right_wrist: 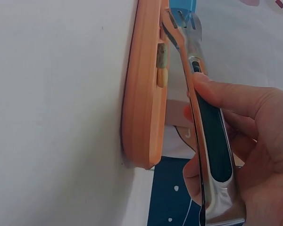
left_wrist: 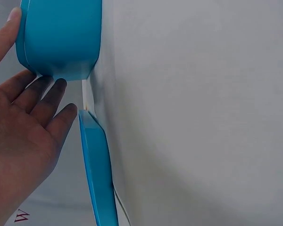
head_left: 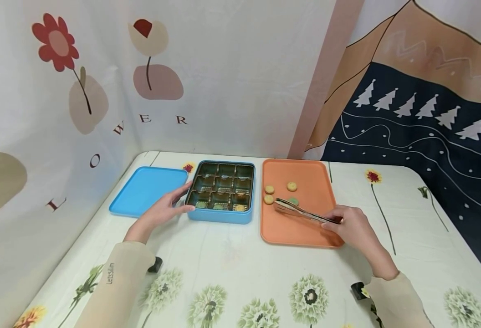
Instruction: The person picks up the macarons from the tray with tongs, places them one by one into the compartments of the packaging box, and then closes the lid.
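Note:
My right hand (head_left: 354, 228) grips metal serving tongs (right_wrist: 212, 136), whose tips hang over the orange tray (head_left: 302, 234). Three yellow cookies (head_left: 292, 187) and one green cookie (head_left: 293, 201) lie on that tray, the green one right by the tongs' tips. Beside the tray stands a blue box (head_left: 220, 217) with a dark divided insert (head_left: 224, 183). Its front row holds two green cookies (head_left: 201, 205) and, at the right, a yellow cookie (head_left: 239, 207). With fingers extended, my left hand (head_left: 164, 212) touches the box's left side, thumb at the front left corner.
A blue lid (head_left: 148, 189) lies flat to the left of the box, partly behind the left hand. The table wears a flower-print cloth (head_left: 232, 264). Printed curtains (head_left: 240, 82) hang along its back and sides.

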{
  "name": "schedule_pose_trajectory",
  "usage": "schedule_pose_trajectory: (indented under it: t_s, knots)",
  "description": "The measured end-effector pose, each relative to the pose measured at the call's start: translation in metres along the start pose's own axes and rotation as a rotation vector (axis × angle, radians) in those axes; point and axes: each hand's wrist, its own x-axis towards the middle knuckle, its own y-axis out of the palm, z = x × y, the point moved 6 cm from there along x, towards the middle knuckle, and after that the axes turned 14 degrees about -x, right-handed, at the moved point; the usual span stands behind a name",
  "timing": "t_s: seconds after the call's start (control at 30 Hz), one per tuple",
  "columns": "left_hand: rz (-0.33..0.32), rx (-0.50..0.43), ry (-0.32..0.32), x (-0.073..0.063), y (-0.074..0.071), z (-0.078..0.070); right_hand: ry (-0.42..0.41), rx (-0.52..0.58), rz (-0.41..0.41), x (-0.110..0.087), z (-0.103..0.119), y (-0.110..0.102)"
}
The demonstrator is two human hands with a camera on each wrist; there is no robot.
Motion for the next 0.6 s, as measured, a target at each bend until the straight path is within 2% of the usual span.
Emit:
schedule_pose_trajectory:
  t_s: [0.2,0.4,0.6]
  knots:
    - [-0.002,0.0,-0.002,0.0,0.0,0.0,-0.006,-0.001,-0.034,0.004,0.004,-0.003]
    - [-0.006,-0.001,-0.002,0.0,0.0,-0.001,0.029,0.014,-0.051,0.01,0.009,-0.006]
    - [-0.014,0.003,-0.005,0.0,-0.001,0.0,0.021,0.018,-0.121,0.019,0.019,-0.014]
